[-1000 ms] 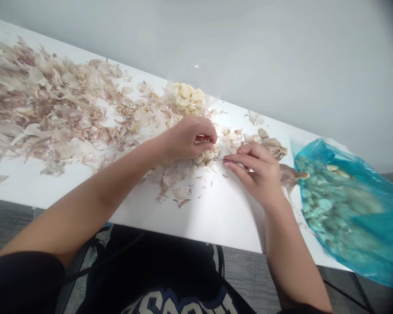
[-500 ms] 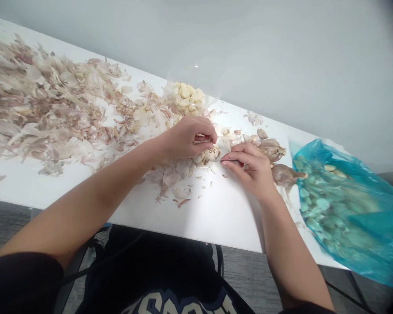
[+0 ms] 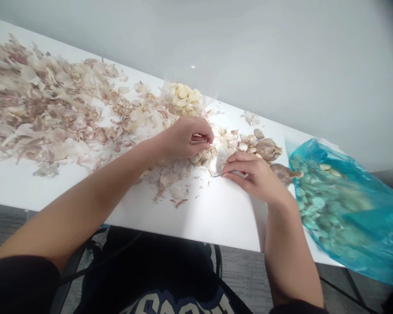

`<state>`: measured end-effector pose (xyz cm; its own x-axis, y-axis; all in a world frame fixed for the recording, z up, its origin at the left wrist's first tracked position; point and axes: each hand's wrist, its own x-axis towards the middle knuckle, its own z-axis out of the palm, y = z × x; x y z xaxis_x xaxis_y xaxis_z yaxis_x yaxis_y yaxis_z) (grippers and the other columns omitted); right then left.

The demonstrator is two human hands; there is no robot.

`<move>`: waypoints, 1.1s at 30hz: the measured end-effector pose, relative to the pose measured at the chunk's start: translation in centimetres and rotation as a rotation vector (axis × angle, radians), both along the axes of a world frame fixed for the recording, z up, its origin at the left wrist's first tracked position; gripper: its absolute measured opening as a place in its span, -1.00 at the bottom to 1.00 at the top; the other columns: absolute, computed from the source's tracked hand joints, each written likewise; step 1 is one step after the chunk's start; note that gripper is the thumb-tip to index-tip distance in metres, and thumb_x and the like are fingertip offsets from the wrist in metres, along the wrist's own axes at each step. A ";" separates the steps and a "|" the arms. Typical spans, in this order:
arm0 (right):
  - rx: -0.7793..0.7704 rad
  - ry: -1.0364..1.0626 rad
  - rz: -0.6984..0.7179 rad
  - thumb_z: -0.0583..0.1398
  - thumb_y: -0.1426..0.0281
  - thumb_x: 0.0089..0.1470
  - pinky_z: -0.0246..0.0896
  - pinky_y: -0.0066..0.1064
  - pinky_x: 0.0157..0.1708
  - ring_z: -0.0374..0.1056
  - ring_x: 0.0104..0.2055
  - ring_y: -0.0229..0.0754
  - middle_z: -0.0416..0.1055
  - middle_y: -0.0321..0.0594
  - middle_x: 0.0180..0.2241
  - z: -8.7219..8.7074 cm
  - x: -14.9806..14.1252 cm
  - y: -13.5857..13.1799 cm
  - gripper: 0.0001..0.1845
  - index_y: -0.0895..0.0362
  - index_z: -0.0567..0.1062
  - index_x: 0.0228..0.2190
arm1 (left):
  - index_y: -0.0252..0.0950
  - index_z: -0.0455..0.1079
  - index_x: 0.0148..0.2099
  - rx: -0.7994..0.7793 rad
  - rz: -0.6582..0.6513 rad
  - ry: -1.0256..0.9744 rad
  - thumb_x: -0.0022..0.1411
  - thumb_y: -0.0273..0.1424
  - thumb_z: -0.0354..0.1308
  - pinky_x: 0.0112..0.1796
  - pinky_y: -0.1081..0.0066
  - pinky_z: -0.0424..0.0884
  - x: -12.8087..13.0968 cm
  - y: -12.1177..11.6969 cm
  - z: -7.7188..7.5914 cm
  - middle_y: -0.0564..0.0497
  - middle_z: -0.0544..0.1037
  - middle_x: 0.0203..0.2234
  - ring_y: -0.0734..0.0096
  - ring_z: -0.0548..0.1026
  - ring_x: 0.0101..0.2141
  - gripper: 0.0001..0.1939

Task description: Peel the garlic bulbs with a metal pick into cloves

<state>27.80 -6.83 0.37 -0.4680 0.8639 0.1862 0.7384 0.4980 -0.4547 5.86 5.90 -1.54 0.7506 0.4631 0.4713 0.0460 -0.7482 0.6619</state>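
Plain grey wall (image 3: 268,56), grey floor (image 3: 244,277).

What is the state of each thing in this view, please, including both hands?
Left hand: fingers curled; grip unclear
Right hand: closed on thin tool
Thin tool: held, tip exposed
Garlic bulbs: unpeeled
Cloves in clear bag: peeled
Garlic skins: loose, scattered
Blue bag: filled, lying on table

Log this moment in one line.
left hand: at garlic, fingers pinched | right hand: holding tool, tip off garlic | peeled cloves: beyond hands | skins: left | blue bag: right
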 end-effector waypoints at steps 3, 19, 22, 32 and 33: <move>0.022 0.006 -0.013 0.23 0.46 0.13 0.28 -0.45 -0.33 0.38 -0.33 -0.32 0.46 -0.25 -0.35 0.4 0.3 -0.1 -0.92 0.13 0.57 -0.37 | -0.31 0.47 -0.36 -0.008 -0.005 0.002 0.15 -0.49 0.18 -0.45 0.54 0.32 -0.1 0.0 0.0 -0.03 0.57 -0.40 0.47 0.46 -0.37 -0.94; 0.198 0.132 -0.133 0.27 0.42 0.09 0.24 -0.45 -0.44 0.34 -0.36 -0.31 0.40 -0.23 -0.36 0.4 -0.1 -0.3 -0.93 0.11 0.59 -0.35 | -0.30 0.49 -0.35 -0.021 -0.006 0.009 0.16 -0.46 0.20 -0.48 0.56 0.32 0.0 0.1 0.1 -0.02 0.57 -0.41 0.49 0.46 -0.38 -0.94; 0.221 0.144 -0.121 0.28 0.43 0.08 0.23 -0.47 -0.45 0.33 -0.37 -0.33 0.39 -0.22 -0.35 -0.2 -0.6 0.0 -0.92 0.13 0.59 -0.32 | -0.31 0.48 -0.36 -0.006 0.000 0.004 0.15 -0.47 0.20 -0.48 0.56 0.30 0.0 0.1 0.0 -0.01 0.56 -0.42 0.50 0.45 -0.39 -0.95; 0.302 0.204 -0.121 0.30 0.43 0.08 0.20 -0.50 -0.48 0.26 -0.42 -0.39 0.36 -0.25 -0.37 -1.1 -1.5 0.4 -0.91 0.12 0.60 -0.31 | -0.30 0.47 -0.36 0.006 0.007 0.024 0.15 -0.45 0.18 -0.42 0.52 0.33 0.1 0.0 0.2 -0.01 0.56 -0.43 0.48 0.45 -0.38 -0.94; 0.307 0.207 -0.123 0.30 0.44 0.07 0.21 -0.50 -0.48 0.27 -0.41 -0.39 0.36 -0.25 -0.37 -1.2 -1.6 0.4 -0.91 0.13 0.60 -0.31 | -0.30 0.47 -0.36 0.008 0.006 0.024 0.15 -0.45 0.18 -0.41 0.52 0.33 0.1 0.0 0.2 -0.01 0.56 -0.43 0.47 0.45 -0.38 -0.94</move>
